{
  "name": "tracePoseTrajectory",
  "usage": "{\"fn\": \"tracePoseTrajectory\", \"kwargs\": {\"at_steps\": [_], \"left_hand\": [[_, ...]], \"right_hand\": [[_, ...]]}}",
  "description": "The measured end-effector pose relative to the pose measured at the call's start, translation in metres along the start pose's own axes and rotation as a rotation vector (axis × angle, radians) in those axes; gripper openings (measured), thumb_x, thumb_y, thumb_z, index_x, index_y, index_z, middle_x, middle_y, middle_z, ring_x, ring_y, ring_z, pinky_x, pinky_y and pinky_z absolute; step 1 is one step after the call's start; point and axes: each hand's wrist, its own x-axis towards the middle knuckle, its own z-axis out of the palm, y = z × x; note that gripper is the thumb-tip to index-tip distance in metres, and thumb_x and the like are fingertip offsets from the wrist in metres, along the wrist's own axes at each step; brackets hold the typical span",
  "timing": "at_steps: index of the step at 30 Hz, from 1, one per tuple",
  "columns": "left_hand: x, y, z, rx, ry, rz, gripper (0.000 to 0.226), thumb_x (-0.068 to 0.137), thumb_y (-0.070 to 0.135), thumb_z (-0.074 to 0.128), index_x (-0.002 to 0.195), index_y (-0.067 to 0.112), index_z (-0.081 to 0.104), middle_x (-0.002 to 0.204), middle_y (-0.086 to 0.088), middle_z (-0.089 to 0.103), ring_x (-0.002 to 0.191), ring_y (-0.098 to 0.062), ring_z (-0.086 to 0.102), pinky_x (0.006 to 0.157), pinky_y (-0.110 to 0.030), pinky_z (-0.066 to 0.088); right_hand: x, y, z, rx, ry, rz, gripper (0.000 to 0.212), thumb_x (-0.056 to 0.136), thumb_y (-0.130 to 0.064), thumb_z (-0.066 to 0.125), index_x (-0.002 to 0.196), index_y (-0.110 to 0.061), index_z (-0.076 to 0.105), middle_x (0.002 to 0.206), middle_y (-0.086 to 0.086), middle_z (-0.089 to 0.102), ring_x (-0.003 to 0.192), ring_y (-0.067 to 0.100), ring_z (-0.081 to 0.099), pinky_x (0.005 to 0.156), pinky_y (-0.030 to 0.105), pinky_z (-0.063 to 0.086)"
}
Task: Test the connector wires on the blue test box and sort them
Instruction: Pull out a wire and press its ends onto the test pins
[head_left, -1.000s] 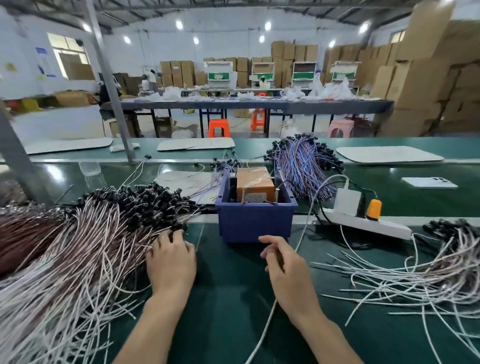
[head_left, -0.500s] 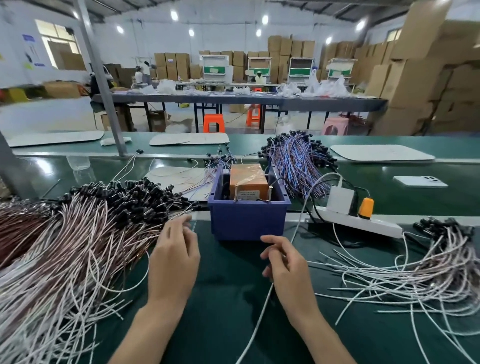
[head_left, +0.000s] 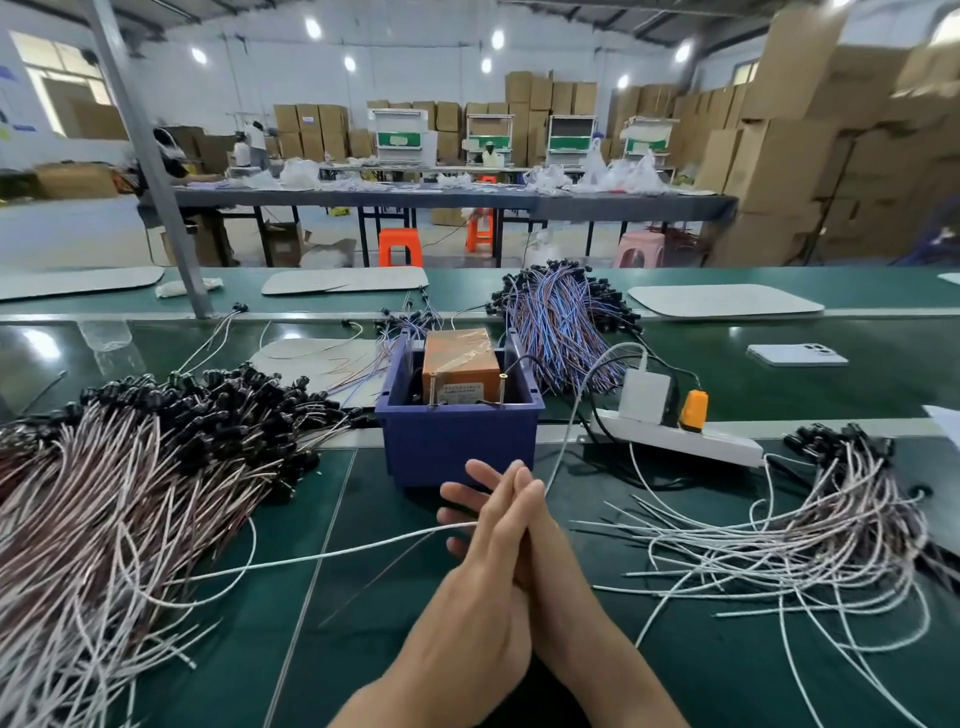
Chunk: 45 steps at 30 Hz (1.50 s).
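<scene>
Left hand (head_left: 485, 566) and right hand (head_left: 548, 535) press palm-to-palm, fingers straight.

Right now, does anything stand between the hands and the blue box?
Nothing visible does. The left hand and right hand are pressed together, close in front of the box. One wire runs from the left pile to the hands, not across the way.

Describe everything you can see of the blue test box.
The blue test box is a dark blue, plastic-looking, open-topped bin standing upright on the green bench. Inside sits a labelled orange taped block with two brass posts at its front. A white cable runs past its right side. The pressed-together left hand and right hand overlap its front wall; contact unclear.
</scene>
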Motion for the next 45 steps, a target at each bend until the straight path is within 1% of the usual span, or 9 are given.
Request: {"fn": "tracePoseTrajectory", "kwargs": {"at_steps": [4, 7, 10, 13, 17, 25, 36, 40, 45], "left_hand": [[0.001, -0.003, -0.002, 0.058, -0.017, 0.017, 0.081, 0.089, 0.01, 0.035, 0.149, 0.057, 0.008, 0.164, 0.028, 0.001, 0.116, -0.009, 0.059, 0.091, -0.03, 0.054], [0.005, -0.006, -0.005, 0.132, 0.151, 0.043, 0.059, 0.092, 0.022, 0.037, 0.146, 0.046, 0.031, 0.158, 0.023, 0.029, 0.106, -0.006, 0.064, 0.075, -0.027, 0.056], [0.006, -0.016, -0.009, 0.177, 0.257, 0.039, 0.038, 0.097, 0.026, 0.039, 0.133, 0.037, 0.047, 0.115, 0.024, 0.058, 0.089, 0.003, 0.062, 0.07, -0.023, 0.053], [0.003, -0.022, -0.01, 0.24, 0.163, -0.1, 0.038, 0.098, 0.047, 0.029, 0.135, 0.052, 0.036, 0.078, 0.027, 0.062, 0.068, -0.001, 0.063, 0.068, -0.029, 0.053], [0.006, -0.027, -0.008, -0.012, 0.216, -0.291, 0.035, 0.099, 0.057, 0.028, 0.131, 0.056, 0.042, 0.082, 0.011, 0.071, 0.074, -0.009, 0.067, 0.073, -0.038, 0.055], [0.02, -0.038, -0.019, -0.671, 0.483, -0.61, 0.024, 0.106, 0.015, 0.046, 0.119, 0.023, 0.065, 0.111, 0.007, 0.074, 0.096, -0.016, 0.073, 0.064, -0.029, 0.059], [0.022, -0.054, -0.032, -0.762, 0.696, -0.703, 0.028, 0.106, 0.004, 0.043, 0.107, 0.019, 0.067, 0.089, 0.003, 0.075, 0.072, -0.01, 0.07, 0.054, -0.023, 0.056], [0.023, -0.055, -0.034, -0.795, 0.712, -0.704, 0.028, 0.106, 0.002, 0.042, 0.106, 0.017, 0.065, 0.09, -0.002, 0.071, 0.07, -0.012, 0.069, 0.056, -0.024, 0.056], [0.024, -0.051, -0.034, -0.916, 0.692, -0.663, 0.026, 0.105, -0.002, 0.041, 0.106, 0.009, 0.064, 0.082, -0.008, 0.07, 0.072, -0.017, 0.071, 0.063, -0.025, 0.059]], "right_hand": [[0.001, -0.002, 0.0, 0.091, 0.056, 0.05, 0.056, 0.088, -0.056, 0.05, 0.127, -0.019, 0.069, 0.122, 0.013, 0.073, 0.113, 0.028, 0.07, 0.091, 0.035, 0.057], [0.005, -0.003, -0.002, 0.234, 0.121, 0.055, 0.045, 0.093, -0.045, 0.054, 0.12, -0.014, 0.073, 0.117, 0.016, 0.073, 0.103, 0.028, 0.072, 0.085, 0.036, 0.059], [0.011, -0.004, -0.01, 0.334, 0.198, -0.003, 0.032, 0.103, -0.028, 0.049, 0.119, -0.009, 0.069, 0.102, 0.016, 0.075, 0.088, 0.026, 0.072, 0.077, 0.038, 0.062], [0.014, -0.008, -0.019, 0.457, 0.234, -0.024, 0.024, 0.101, -0.013, 0.049, 0.112, -0.009, 0.07, 0.094, 0.016, 0.075, 0.084, 0.029, 0.075, 0.067, 0.038, 0.063], [0.015, -0.008, -0.029, 0.536, 0.217, -0.01, 0.03, 0.096, 0.001, 0.048, 0.111, -0.008, 0.072, 0.096, 0.016, 0.074, 0.089, 0.034, 0.075, 0.069, 0.04, 0.063], [0.017, -0.004, -0.034, 0.558, 0.173, -0.01, 0.048, 0.091, 0.017, 0.039, 0.097, -0.007, 0.08, 0.093, 0.018, 0.074, 0.08, 0.034, 0.075, 0.071, 0.038, 0.063], [0.01, -0.012, -0.039, 0.47, 0.273, -0.041, 0.026, 0.093, -0.005, 0.053, 0.106, -0.017, 0.073, 0.075, 0.0, 0.064, 0.039, 0.008, 0.034, 0.041, 0.023, 0.04], [0.007, -0.014, -0.042, 0.441, 0.275, -0.025, 0.016, 0.096, -0.023, 0.056, 0.103, -0.018, 0.07, 0.055, -0.006, 0.027, 0.037, 0.007, 0.018, 0.033, 0.022, 0.021], [0.007, -0.015, -0.047, 0.687, 0.413, -0.092, 0.018, 0.09, -0.019, 0.056, 0.089, -0.016, 0.074, 0.056, -0.006, 0.032, 0.042, 0.009, 0.026, 0.038, 0.022, 0.026]]}}
